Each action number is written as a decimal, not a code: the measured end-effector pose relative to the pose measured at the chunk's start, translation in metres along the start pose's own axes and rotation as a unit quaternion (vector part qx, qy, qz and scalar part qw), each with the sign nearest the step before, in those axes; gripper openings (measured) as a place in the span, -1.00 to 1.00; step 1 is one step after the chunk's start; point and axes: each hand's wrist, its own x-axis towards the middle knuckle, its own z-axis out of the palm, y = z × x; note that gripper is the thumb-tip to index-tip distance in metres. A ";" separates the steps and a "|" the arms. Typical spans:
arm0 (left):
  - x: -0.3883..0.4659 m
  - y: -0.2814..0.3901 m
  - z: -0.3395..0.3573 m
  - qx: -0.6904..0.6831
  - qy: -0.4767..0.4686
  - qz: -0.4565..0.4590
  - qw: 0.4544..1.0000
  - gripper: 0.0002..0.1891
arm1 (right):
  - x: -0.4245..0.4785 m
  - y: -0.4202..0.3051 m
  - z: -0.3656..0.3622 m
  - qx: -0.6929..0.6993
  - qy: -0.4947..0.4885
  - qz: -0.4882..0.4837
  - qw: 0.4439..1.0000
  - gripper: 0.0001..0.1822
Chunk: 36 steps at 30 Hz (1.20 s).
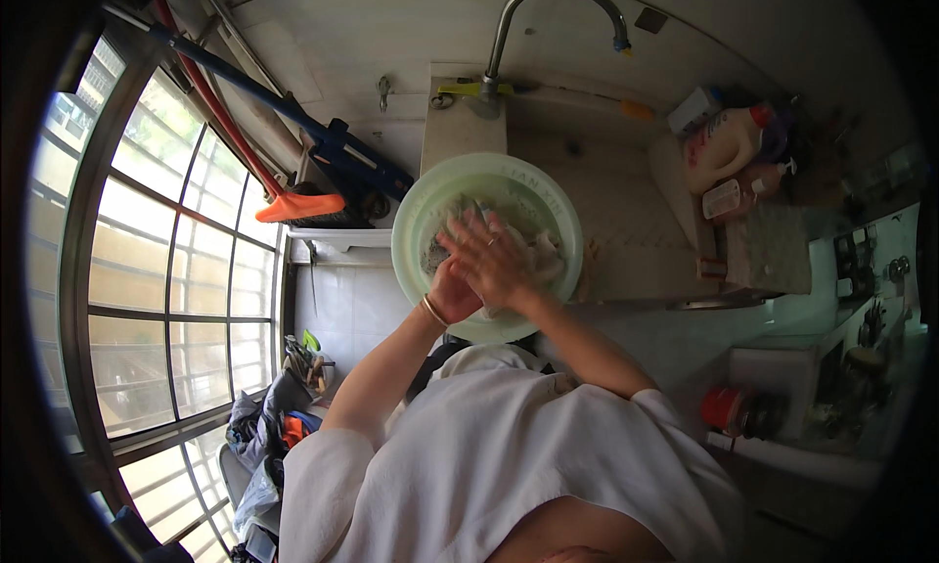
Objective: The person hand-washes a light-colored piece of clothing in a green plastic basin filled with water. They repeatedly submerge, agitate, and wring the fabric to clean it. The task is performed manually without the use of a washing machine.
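Note:
A pale green plastic basin (402, 233) with raised lettering on its rim stands before me, partly on the sink's left ledge. Inside it lie wet cloths in cloudy water: a whitish cloth (547, 253) at the right and a dark patterned cloth (436, 255) at the left. My right hand (493, 258), a ring on one finger, is stretched out over the cloths with its fingers slightly apart. Partly beneath it is my left hand (456, 293), with a bracelet at the wrist. The two hands touch or overlap. The left fingers are mostly hidden, so any grip there cannot be made out.
A curved metal faucet (506, 31) rises behind the basin. To the right is a stone wash sink (623, 225), with a detergent jug (722, 143) and a pump bottle (737, 193) at its far side. An orange broom (301, 206) and a blue mop (356, 152) lean at left.

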 end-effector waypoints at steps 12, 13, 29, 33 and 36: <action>-0.012 0.072 0.024 0.228 0.098 -0.078 0.966 -0.56 | -0.057 0.079 0.010 0.524 -0.188 0.320 0.766 -0.58; -0.011 0.072 0.023 0.257 0.116 -0.056 0.958 -0.57 | -0.056 0.080 0.010 0.543 -0.156 0.316 0.762 -0.60; 0.058 0.021 -0.017 0.275 0.348 0.236 0.865 -0.64 | 0.002 -0.014 0.014 0.170 0.065 0.272 0.945 -0.72; 0.063 -0.012 -0.007 0.369 0.346 0.242 0.828 -0.61 | 0.010 0.044 0.056 0.214 0.047 0.400 0.890 -0.53; 0.060 0.031 -0.043 0.211 0.277 0.219 0.911 -0.62 | 0.012 -0.008 0.036 0.183 0.012 0.311 0.933 -0.53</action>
